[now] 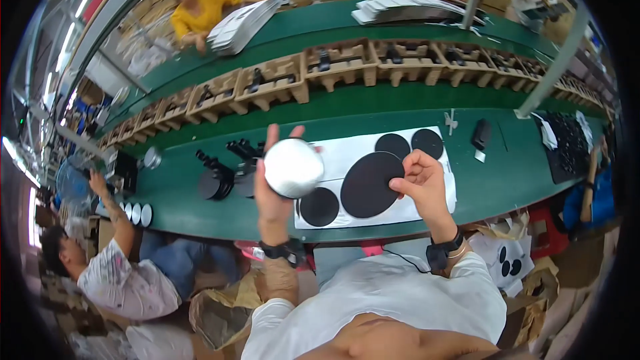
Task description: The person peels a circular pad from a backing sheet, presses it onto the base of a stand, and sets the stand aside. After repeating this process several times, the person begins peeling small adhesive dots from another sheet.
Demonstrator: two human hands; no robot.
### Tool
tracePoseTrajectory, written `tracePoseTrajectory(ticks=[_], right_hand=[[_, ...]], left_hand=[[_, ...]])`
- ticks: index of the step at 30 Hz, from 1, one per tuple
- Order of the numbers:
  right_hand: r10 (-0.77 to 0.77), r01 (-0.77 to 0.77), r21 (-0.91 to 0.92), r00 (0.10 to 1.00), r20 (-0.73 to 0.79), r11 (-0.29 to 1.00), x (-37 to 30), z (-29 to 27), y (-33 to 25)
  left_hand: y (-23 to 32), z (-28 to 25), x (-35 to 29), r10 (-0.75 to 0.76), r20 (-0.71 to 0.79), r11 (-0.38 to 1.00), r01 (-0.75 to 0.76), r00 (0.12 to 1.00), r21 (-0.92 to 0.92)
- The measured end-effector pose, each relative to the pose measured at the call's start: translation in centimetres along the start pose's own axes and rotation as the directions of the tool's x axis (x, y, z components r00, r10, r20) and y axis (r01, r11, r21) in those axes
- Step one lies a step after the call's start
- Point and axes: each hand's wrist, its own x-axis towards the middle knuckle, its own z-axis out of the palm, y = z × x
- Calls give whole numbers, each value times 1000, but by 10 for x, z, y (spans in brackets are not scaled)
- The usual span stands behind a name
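My left hand (272, 207) is raised over the green bench with its fingers round a white, shiny round disc (294, 168), a dark rim showing along its lower edge. To its right, my right hand (427, 190) pinches the edge of a thin black round pad (368, 188) between thumb and fingers. Below the pad lies a white sheet (339, 155) carrying more black round pads (319, 207), one near my left hand and two by the sheet's far edge. The two held pieces are apart. The underside of the white disc is hidden.
Black stands with round bases (215, 185) are grouped left of my left hand. Moulded cardboard trays (340, 73) run along the bench's far side. A black device (481, 135) lies right of the sheet. Co-workers sit at left and right; others stand across the bench.
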Motion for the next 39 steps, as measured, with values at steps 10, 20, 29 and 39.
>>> tracePoseTrajectory(ticks=[10,20,29,39], right_hand=[[130,-157,255,984,120,954,-2,47,-1],[121,-128,184,991,49,975,-2,50,-5],[98,-101,152,995,28,983,-3,46,-6],[53,-54,138,999,7,989,-6,47,-10]], left_hand=[[-26,53,-28,218,63,973,-222,974,56],[-26,62,-26,218,126,974,-223,968,27],[-31,63,-26,196,155,980,-200,968,11],[-30,66,-28,240,188,970,-241,952,-18]])
